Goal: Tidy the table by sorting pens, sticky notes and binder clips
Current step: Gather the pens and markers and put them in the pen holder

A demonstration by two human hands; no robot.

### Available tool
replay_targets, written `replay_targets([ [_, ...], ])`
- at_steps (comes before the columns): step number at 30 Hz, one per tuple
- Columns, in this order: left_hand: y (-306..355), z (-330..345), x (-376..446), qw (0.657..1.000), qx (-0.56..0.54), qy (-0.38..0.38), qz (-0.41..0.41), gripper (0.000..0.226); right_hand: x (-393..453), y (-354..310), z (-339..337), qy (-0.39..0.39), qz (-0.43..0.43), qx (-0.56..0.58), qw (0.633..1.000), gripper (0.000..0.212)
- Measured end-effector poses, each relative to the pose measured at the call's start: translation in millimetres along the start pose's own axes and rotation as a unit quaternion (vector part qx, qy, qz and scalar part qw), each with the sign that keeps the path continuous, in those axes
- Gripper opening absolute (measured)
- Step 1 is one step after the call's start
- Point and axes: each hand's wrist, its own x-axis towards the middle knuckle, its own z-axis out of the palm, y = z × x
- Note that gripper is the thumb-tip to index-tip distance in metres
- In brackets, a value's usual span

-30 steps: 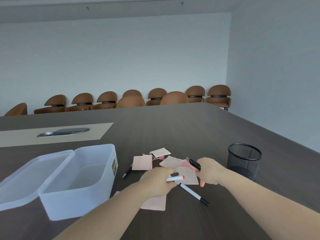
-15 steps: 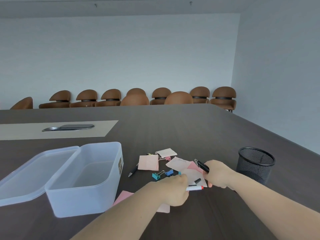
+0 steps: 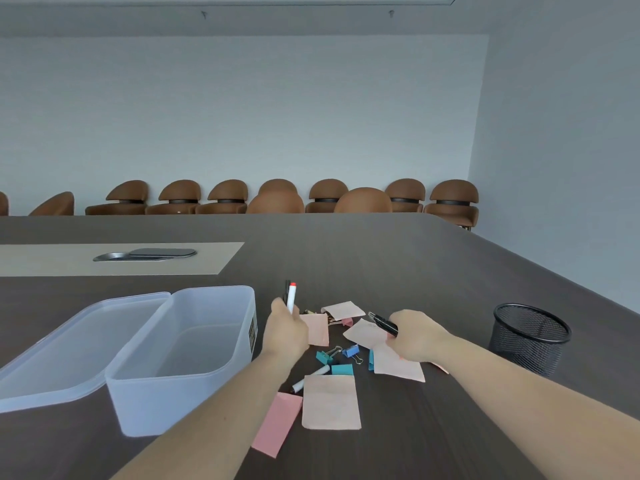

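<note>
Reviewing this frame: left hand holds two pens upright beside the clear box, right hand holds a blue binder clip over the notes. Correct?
Not quite. In the head view the right hand holds a black pen, not a clip; the blue binder clip lies on the table.

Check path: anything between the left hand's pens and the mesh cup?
Yes. The right hand, gripping a black pen, sits between the left hand with its pens and the mesh cup; nothing covers the cup's mouth.
</note>
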Motion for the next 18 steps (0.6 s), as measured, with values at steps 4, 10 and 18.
replay_targets([
  [4,-23.3,2.5,10.4,0.998,0.019,0.056,-0.002,0.021,20.8,-18.8,-0.1,0.002,-0.033,-0.006,0.999,0.013],
  [10,-49.8,6.2,25.3,0.993,0.092,0.073,0.008,0.021,46.0,-35.3,11.5,0.022,-0.073,-0.034,0.997,0.016],
  [18,-38.9,7.7,41.9,0.976,0.194,0.095,0.017,0.023,24.1,-54.4,16.9,-0.078,-0.245,0.016,0.966,0.014],
])
